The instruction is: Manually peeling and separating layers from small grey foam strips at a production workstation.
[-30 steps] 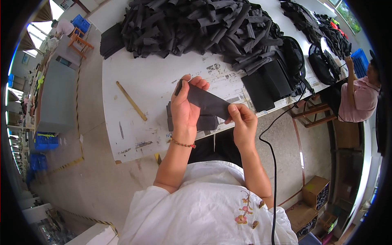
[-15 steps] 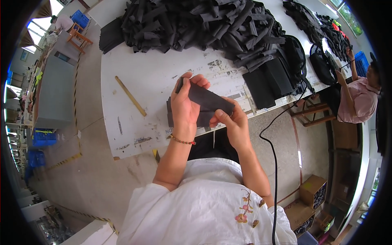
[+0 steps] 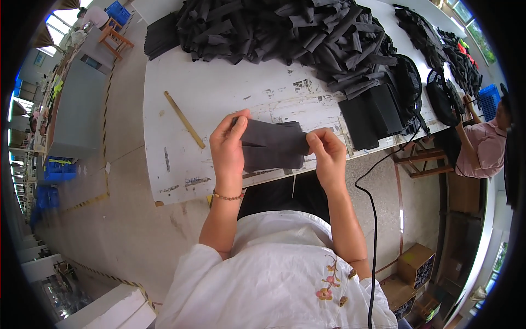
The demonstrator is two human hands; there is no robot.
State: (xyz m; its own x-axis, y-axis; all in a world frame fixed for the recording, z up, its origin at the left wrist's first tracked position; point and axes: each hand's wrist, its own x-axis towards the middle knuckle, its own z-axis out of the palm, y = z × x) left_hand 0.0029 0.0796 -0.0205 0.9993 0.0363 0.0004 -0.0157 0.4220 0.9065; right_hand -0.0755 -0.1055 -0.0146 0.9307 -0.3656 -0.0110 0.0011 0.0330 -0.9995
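Between my two hands stretches a black fabric strip (image 3: 276,133), held flat above the near edge of the white table. My left hand (image 3: 228,147) is closed on its left end, thumb on top. At the other end my right hand (image 3: 329,159) pinches the strip's corner between thumb and fingers. Right beneath lies a small stack of similar black fabric pieces (image 3: 266,160), partly covered by the strip. Farther off, a big loose heap of black fabric strips (image 3: 274,33) spreads over the table's back.
A thin yellowish stick (image 3: 184,119) lies on the white table (image 3: 181,164) at left. Flat black panels (image 3: 361,120) and a black mesh bag (image 3: 408,88) are at right. A black cable (image 3: 374,219) hangs beside my right arm. Another person (image 3: 482,145) sits far right.
My hands have moved apart, the left one leftward and the right one rightward. The strip, slanted before, now lies level between them. The view has shifted slightly.
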